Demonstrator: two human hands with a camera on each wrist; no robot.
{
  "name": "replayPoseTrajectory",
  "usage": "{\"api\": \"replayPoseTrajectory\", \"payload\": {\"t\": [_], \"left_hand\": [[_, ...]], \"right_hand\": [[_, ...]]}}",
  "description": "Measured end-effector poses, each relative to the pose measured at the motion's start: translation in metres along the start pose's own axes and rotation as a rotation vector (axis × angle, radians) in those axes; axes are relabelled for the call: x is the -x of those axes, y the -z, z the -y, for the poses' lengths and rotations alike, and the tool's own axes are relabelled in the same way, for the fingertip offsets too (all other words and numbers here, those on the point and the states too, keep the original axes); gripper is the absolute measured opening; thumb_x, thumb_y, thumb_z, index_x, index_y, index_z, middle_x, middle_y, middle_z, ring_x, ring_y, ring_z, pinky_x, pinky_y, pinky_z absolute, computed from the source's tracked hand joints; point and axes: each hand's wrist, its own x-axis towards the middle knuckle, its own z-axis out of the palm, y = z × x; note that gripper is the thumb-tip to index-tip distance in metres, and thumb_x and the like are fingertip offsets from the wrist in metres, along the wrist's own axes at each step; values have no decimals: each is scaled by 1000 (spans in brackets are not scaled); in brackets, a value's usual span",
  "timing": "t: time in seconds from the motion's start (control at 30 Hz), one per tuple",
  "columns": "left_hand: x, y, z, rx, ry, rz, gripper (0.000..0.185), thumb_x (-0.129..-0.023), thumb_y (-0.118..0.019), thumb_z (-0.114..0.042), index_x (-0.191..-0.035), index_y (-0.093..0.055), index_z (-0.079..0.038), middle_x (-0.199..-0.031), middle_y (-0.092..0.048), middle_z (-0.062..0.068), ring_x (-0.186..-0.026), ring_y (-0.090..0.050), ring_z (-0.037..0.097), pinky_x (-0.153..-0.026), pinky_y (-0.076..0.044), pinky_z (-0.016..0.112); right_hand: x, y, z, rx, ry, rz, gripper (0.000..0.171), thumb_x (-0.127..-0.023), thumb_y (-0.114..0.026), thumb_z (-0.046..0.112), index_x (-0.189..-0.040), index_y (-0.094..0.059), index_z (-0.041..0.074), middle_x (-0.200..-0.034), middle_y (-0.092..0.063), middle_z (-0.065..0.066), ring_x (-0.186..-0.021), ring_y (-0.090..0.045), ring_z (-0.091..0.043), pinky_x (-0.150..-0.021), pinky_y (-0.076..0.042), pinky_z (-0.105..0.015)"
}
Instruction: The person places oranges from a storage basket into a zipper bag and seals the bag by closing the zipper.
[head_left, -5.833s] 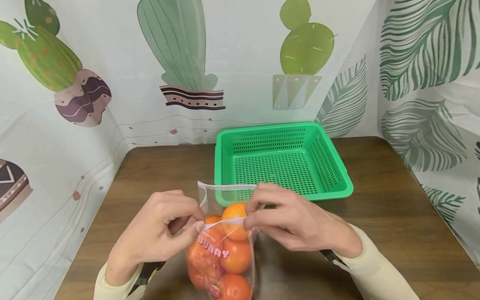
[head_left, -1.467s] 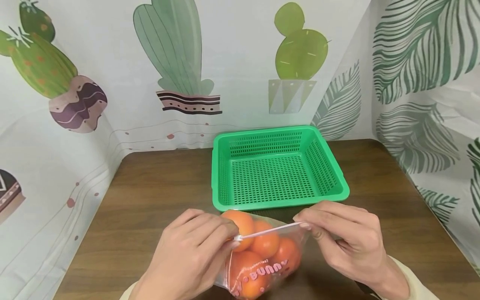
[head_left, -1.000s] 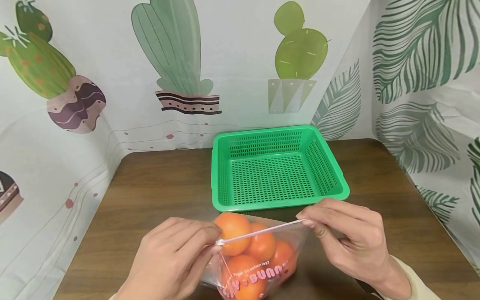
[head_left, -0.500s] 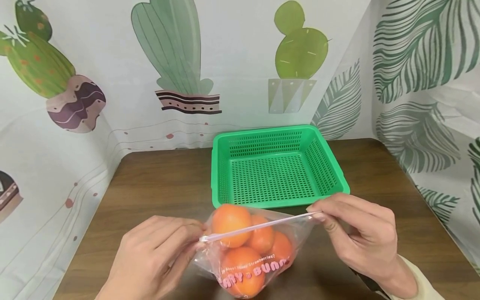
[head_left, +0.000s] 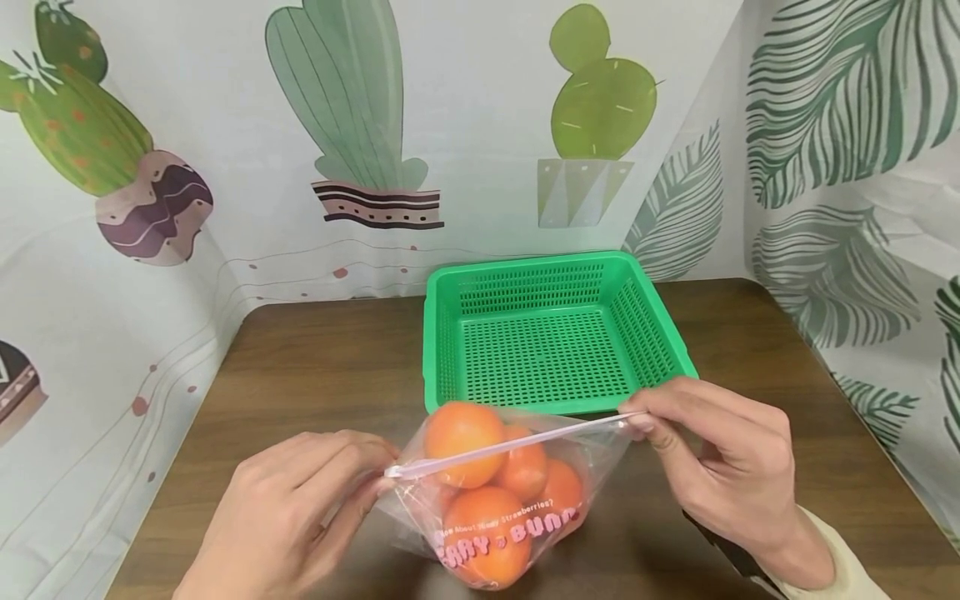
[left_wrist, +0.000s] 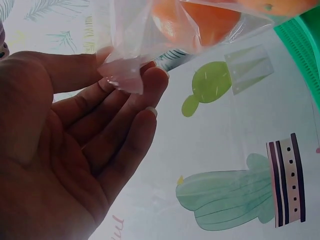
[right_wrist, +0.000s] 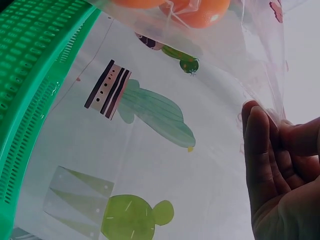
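A clear plastic zip bag (head_left: 596,458) with pink lettering holds several oranges (head_left: 465,437). Its pinkish zip strip (head_left: 525,440) is stretched straight between the hands, with a small white slider (head_left: 393,472) at the left end. My left hand (head_left: 288,508) pinches the bag's left top corner between thumb and fingers; the left wrist view shows the crumpled corner (left_wrist: 125,75) there. At the opposite corner, my right hand (head_left: 727,467) pinches the strip's end, also seen in the right wrist view. Whether the bag's bottom touches the table cannot be told.
Behind the bag, a green perforated basket (head_left: 558,408) stands on the brown wooden table (head_left: 322,358), with nothing inside it. A white cloth backdrop (head_left: 480,108) with cactus and leaf prints hangs around the table's back and sides.
Earlier the bag's mouth gaped open. Since then my left hand has slid the white slider leftward along the strip to the left end, and my right hand has shifted slightly right and up.
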Motion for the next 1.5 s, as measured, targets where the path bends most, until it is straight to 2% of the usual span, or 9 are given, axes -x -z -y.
{"api": "replayPoseTrajectory", "payload": {"t": [0.23,0.67,0.97,1.27,1.5], "left_hand": [[2,4,1,6,22,32,30,-112,-53,-28,-96,-73,-12,-90,-71,-8,-75,-67,9,-68,-56,27],[4,9,3,16,37,52,31,-113,-52,-29,-94,-71,-13,-87,-67,-11,-72,-61,2,-65,-53,21],[5,12,7,63,48,77,30,-113,-52,-29,-95,-70,-12,-88,-66,-11,-74,-59,-1,-65,-50,16],[8,13,9,66,62,96,29,-113,-53,-30,-97,-71,-14,-89,-66,-13,-74,-58,-2,-65,-49,15],[11,15,15,72,59,110,26,-112,-55,-29,-98,-71,-14,-92,-66,-14,-78,-59,-4,-67,-49,16]], "right_hand": [[-1,1,-2,-7,4,-4,19,-94,-77,-2,-79,-72,-13,-73,-68,-9,-68,-57,-10,-62,-40,-14],[0,4,-5,-7,-17,8,17,-94,-77,-3,-82,-72,-14,-73,-67,-10,-69,-60,-12,-68,-49,-16],[0,6,-7,-3,-35,11,8,-91,-76,-8,-85,-74,-13,-75,-68,-10,-70,-61,-12,-70,-51,-17],[0,10,-11,6,-54,21,3,-89,-74,-14,-87,-75,-12,-75,-68,-10,-71,-61,-12,-71,-52,-17],[0,14,-12,27,-92,23,9,-92,-76,-7,-86,-74,-13,-77,-69,-10,-72,-63,-11,-74,-53,-16]]}}
